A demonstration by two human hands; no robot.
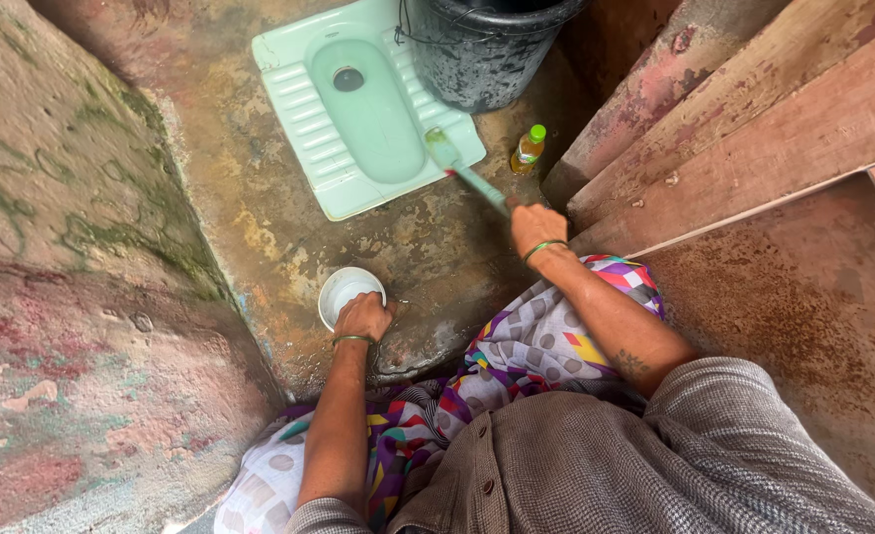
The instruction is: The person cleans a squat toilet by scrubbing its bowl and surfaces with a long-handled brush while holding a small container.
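Three sides closed in tight: on the left a rough plastered wall point(62, 247), stained pink and streaked with green growth; on the right reddish wooden planks point(754, 119) slanting across the corner; underfoot a wet concrete floor point(260, 218), blotched yellow and brown, slick-looking near the pan. Set flush into that floor, a pale green squat toilet pan point(294, 109), ribbed footrests either side, drain hole at the far end. Just beyond its far right corner, touching or nearly so, a black bucket point(477, 49); cannot tell what it holds.

Scrubbing in hand, by the look of it: green long-handled brush point(444, 150) with its head pressed on the pan's near right footrest, handle running back to the right hand point(536, 229), clenched round the handle's end. To carry the scrub further: a firm grip kept, head drawn into the bowl, balance held on the wet concrete.

Left hand point(363, 316) low on the floor, fingers curled over the near rim of a white cup point(342, 289), near the pan's front edge. Beside the planks, a small yellow bottle point(528, 148) with a green cap, upright. On each wrist, a thin green bangle point(544, 245).
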